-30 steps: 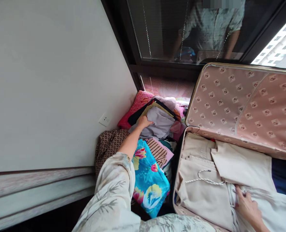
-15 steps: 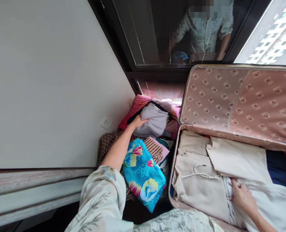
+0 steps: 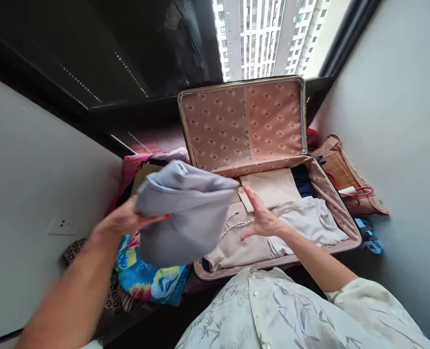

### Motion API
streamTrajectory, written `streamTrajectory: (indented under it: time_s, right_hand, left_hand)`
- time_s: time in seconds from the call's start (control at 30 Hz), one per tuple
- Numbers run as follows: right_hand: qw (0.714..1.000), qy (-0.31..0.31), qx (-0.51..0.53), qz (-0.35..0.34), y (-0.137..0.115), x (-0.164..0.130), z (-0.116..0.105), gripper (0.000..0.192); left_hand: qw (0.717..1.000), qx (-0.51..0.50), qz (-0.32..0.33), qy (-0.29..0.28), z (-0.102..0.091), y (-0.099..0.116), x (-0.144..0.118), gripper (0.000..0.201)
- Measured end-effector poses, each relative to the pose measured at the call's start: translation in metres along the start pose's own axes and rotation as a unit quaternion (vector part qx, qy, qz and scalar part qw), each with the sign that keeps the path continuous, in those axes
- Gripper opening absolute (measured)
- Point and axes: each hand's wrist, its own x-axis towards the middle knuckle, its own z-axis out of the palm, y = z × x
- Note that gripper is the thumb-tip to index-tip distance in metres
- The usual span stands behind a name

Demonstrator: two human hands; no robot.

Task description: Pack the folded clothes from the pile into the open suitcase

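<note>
My left hand (image 3: 128, 218) grips a folded grey garment (image 3: 189, 208) by its left side, thumb on top, and holds it up over the left edge of the suitcase (image 3: 209, 276). What kind of garment it is I cannot make out. To the right of it, my right hand (image 3: 260, 215) is open above the packed clothes, fingers and thumb spread, touching nothing. Beneath that hand lie beige trousers with a striped drawstring (image 3: 244, 252). A folded beige garment (image 3: 269, 186) lies behind them, and a pale grey garment (image 3: 309, 218) to the right.
A blue floral cloth (image 3: 157, 283) lies on a pile left of the suitcase. The suitcase lid (image 3: 244, 123) stands open against the window. On the right are a brown bag (image 3: 342, 169) and a red cable (image 3: 363, 191). A wall socket (image 3: 60, 226) is at left.
My left hand has lifted the grey garment off the pile and brought it toward the suitcase. My right hand has come up off the pale clothes. The view has turned right.
</note>
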Motion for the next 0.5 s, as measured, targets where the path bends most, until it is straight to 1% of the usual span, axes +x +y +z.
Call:
streamTrajectory:
  time_s: [0.03,0.07,0.1,0.13,0.17,0.2,0.23,0.3,0.37,0.43,0.5]
  right_hand:
    - [0.998,-0.003,0.066,-0.014,-0.003,0.000,-0.001,0.157]
    - [0.991,-0.022,0.129,-0.010,-0.003,-0.002,-0.001,0.158]
    - [0.981,-0.049,0.188,0.007,-0.002,-0.007,-0.002,0.155]
    - [0.967,-0.078,0.241,0.035,0.002,-0.016,-0.003,0.147]
    - [0.951,-0.103,0.284,0.068,0.006,-0.027,-0.004,0.134]
    - [0.935,-0.117,0.319,0.102,0.011,-0.041,-0.005,0.118]
    - [0.920,-0.115,0.349,0.135,0.016,-0.057,-0.006,0.103]
    - [0.890,-0.074,0.407,0.193,0.026,-0.088,-0.008,0.080]
    - [0.857,-0.006,0.458,0.234,0.035,-0.112,-0.014,0.067]
    - [0.833,0.062,0.486,0.255,0.046,-0.125,-0.025,0.059]
    - [0.825,0.116,0.493,0.250,0.064,-0.127,-0.045,0.059]
  left_hand:
    - [0.997,-0.009,0.024,-0.071,0.023,0.015,0.006,0.087]
    - [0.990,-0.017,0.044,-0.136,0.046,0.030,0.013,0.085]
    - [0.980,-0.022,0.060,-0.190,0.069,0.043,0.020,0.082]
    - [0.970,-0.024,0.075,-0.232,0.090,0.055,0.028,0.080]
    - [0.960,-0.023,0.090,-0.263,0.110,0.065,0.035,0.077]
    - [0.952,-0.021,0.103,-0.287,0.127,0.075,0.041,0.075]
    - [0.945,-0.017,0.114,-0.306,0.141,0.082,0.048,0.073]
    - [0.933,-0.015,0.132,-0.335,0.162,0.096,0.062,0.070]
    - [0.924,-0.015,0.155,-0.350,0.176,0.110,0.082,0.067]
    - [0.917,-0.014,0.184,-0.354,0.187,0.129,0.111,0.064]
    - [0.914,-0.019,0.213,-0.345,0.198,0.156,0.151,0.062]
